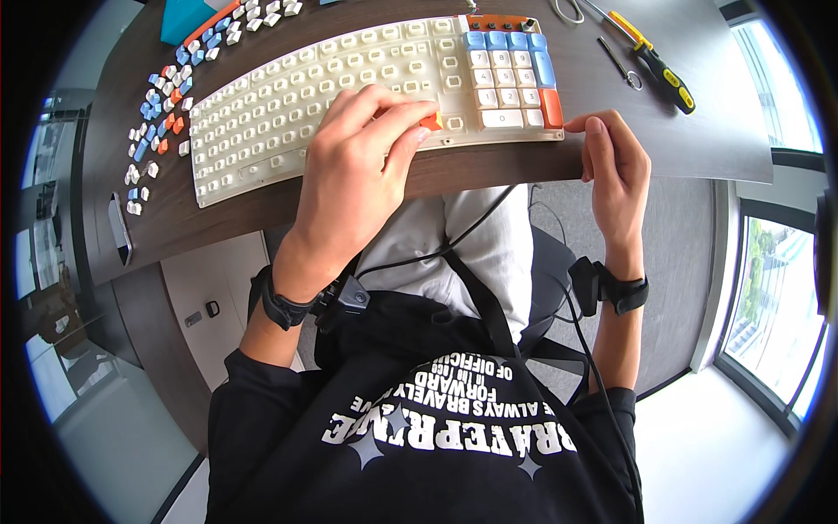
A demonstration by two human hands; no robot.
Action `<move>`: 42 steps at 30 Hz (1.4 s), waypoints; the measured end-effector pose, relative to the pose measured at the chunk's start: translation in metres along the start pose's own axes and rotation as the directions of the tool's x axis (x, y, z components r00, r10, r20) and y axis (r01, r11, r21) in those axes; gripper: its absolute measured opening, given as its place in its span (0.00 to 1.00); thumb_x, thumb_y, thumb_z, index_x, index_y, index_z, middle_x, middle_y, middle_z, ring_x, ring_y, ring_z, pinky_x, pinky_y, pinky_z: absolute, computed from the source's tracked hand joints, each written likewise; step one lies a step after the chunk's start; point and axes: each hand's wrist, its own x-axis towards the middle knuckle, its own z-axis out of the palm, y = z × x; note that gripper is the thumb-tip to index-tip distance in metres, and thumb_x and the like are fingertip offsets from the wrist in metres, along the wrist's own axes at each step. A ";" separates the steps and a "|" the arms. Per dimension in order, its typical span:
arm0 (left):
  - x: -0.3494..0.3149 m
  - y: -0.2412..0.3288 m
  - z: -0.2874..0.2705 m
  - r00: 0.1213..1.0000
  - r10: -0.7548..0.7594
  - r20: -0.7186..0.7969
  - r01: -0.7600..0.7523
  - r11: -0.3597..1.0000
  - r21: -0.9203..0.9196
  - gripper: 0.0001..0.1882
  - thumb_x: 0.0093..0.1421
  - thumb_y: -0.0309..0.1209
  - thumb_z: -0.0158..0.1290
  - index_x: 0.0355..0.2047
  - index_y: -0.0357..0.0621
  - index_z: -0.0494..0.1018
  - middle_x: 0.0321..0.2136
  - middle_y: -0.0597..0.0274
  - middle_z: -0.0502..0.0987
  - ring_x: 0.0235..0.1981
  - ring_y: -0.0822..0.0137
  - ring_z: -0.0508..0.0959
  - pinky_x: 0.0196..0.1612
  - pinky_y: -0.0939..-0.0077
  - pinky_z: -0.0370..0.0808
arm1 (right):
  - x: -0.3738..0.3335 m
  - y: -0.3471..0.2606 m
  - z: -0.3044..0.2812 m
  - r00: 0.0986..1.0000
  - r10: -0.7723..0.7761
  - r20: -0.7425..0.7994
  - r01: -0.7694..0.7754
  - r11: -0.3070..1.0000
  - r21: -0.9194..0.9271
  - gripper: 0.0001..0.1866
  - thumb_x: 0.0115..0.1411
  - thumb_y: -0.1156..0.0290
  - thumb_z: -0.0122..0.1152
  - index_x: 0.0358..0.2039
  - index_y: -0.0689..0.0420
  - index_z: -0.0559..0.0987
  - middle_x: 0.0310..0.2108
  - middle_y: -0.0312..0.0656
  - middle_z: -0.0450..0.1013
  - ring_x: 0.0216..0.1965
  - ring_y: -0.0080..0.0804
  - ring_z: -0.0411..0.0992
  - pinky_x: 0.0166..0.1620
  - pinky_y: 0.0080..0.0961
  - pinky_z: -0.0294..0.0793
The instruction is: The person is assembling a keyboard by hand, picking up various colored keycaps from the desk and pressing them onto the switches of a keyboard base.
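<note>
A cream keyboard lies across the dark desk, most of its key positions bare. Its number pad at the right carries white, blue and orange keycaps. My left hand is over the lower right of the bare section, thumb and fingers closed on an orange keycap. That keycap is at the keyboard's surface, left of the number pad; whether it is seated is hidden. My right hand is at the keyboard's near right corner, fingers curled, the index fingertip against the corner. Nothing shows in it.
Loose white, blue and orange keycaps are scattered beyond the keyboard's left end. A blue box stands at the far left. To the right lie a yellow-black screwdriver and a small tool with a wire ring. A phone-like slab rests near the left edge.
</note>
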 end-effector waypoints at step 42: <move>-0.012 0.016 0.007 0.982 0.176 0.067 -0.187 0.865 0.467 0.13 0.57 0.30 0.59 0.40 0.37 0.81 0.43 0.59 0.76 0.46 0.61 0.73 0.48 0.66 0.69 | -0.002 0.012 -0.007 0.998 -0.052 0.043 0.053 0.998 -0.024 0.16 0.78 0.64 0.48 0.37 0.61 0.80 0.20 0.27 0.61 0.22 0.11 0.55 0.26 0.16 0.55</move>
